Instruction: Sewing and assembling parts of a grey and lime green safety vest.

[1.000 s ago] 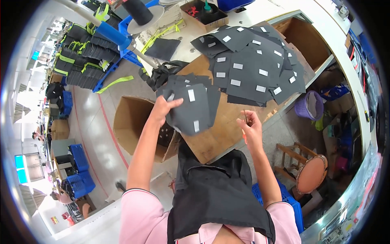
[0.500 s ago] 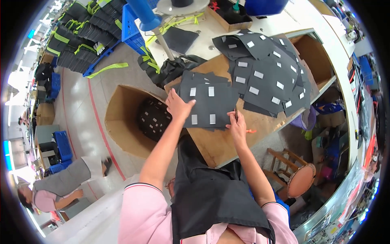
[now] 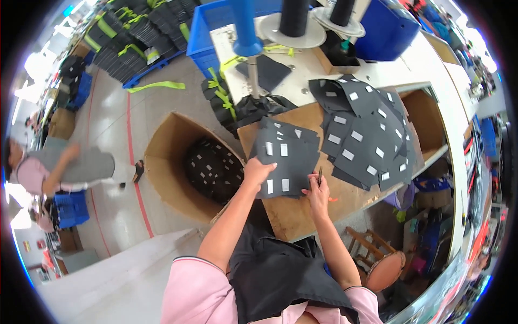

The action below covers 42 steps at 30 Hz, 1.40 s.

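A small stack of dark grey fabric panels [image 3: 297, 162] with white rectangular patches lies on a brown board [image 3: 286, 216]. My left hand [image 3: 259, 171] grips the left edge of the top panel, thumb lying over it and the other fingers mostly hidden. At the stack's lower right corner, my right hand [image 3: 317, 194] is closed around a slim dark pointed tool [image 3: 320, 175], whose exact kind I cannot make out. A bit of orange [image 3: 333, 200] shows beside that hand. Farther right, a larger heap of similar patched panels [image 3: 367, 129] spreads over the board.
An open cardboard box [image 3: 167, 167] holding patched dark pieces stands left of the board. Behind are a blue-topped pole [image 3: 246, 32], thread cones [image 3: 294, 19] and a blue crate [image 3: 200, 43]. A wooden stool [image 3: 386, 270] is at lower right. Another person [image 3: 65, 167] walks at far left.
My left hand has gone from resting spread on the panel to gripping its left edge lower down. The right hand keeps the tool. The whole view has shifted, and the other person has moved.
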Each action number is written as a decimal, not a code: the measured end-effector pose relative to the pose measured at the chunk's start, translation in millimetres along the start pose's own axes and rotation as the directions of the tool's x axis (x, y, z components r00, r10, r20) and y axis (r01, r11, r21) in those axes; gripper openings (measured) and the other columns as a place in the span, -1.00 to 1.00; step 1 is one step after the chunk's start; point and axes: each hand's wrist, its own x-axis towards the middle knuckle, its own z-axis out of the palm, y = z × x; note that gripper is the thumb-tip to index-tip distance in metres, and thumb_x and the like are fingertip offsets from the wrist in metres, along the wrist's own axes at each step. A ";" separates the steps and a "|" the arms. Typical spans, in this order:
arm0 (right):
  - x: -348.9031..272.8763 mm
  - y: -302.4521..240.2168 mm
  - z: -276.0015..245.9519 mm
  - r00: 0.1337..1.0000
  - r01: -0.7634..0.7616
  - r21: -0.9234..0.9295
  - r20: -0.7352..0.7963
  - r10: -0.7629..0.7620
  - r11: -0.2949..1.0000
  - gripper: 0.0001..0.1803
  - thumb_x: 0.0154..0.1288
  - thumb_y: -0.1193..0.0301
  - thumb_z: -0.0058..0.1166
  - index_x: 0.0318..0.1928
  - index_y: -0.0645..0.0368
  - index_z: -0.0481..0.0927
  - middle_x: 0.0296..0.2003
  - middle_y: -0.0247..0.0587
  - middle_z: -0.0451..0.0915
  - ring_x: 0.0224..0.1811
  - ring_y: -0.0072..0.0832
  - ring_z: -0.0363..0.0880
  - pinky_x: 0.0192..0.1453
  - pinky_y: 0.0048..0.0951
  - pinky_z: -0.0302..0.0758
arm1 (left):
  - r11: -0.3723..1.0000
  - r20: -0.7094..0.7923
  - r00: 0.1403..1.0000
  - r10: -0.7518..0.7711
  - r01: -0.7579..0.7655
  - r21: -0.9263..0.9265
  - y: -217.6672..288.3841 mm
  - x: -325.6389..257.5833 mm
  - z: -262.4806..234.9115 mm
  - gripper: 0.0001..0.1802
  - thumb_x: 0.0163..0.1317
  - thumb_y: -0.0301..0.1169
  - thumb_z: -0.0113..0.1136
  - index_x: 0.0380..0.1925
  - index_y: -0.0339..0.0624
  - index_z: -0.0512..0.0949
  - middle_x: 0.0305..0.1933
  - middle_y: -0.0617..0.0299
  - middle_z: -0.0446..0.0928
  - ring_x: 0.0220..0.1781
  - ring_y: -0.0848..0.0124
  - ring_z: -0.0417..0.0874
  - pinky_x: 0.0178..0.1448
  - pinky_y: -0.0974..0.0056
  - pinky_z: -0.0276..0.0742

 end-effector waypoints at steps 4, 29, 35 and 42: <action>5.0 -6.0 -14.8 0.999 -0.032 0.036 -0.004 0.032 0.999 -0.86 0.39 0.40 -0.11 -0.19 0.17 0.48 -0.05 -0.31 0.40 -0.16 -0.61 0.40 -0.31 -0.52 0.55 | 0.707 -0.095 0.932 0.349 -0.195 0.680 23.7 -24.1 28.8 -0.53 -0.07 -0.29 0.33 -0.08 -0.11 0.56 0.21 0.01 0.32 0.25 0.02 0.29 0.22 0.10 0.30; 15.8 10.5 -44.6 0.971 -0.059 0.100 0.239 0.033 0.993 -0.85 0.39 0.38 -0.11 -0.18 0.18 0.48 -0.30 -0.35 0.41 -0.20 -0.55 0.43 -0.22 -0.35 0.56 | 0.778 -0.274 0.838 0.472 -0.250 0.577 -11.3 -39.9 64.5 -0.56 -0.13 -0.34 0.37 -0.20 -0.27 0.53 -0.17 -0.07 0.59 -0.08 -0.01 0.59 -0.02 0.12 0.49; -10.8 1.8 -56.1 0.928 -0.165 0.135 0.357 0.107 0.977 -0.83 0.40 0.39 -0.13 -0.13 0.23 0.45 -0.06 -0.14 0.49 -0.07 -0.43 0.50 -0.17 -0.30 0.60 | 0.953 -0.496 0.846 0.197 -0.284 -0.106 -25.6 -75.7 -1.9 -0.60 -0.10 -0.44 0.35 -0.21 -0.37 0.55 -0.29 -0.05 0.63 -0.22 0.21 0.67 -0.10 0.22 0.51; -16.6 -11.3 -56.1 0.871 -0.165 -0.109 0.450 0.196 0.980 -0.78 0.42 0.35 -0.17 -0.10 0.24 0.42 -0.10 -0.13 0.55 -0.17 -0.44 0.57 -0.25 -0.44 0.60 | 0.666 -0.614 0.777 -0.138 -0.386 -0.638 -74.1 -66.3 -136.3 -0.48 -0.11 -0.55 0.38 -0.07 -0.38 0.47 -0.13 0.06 0.57 -0.15 0.23 0.60 -0.03 0.15 0.51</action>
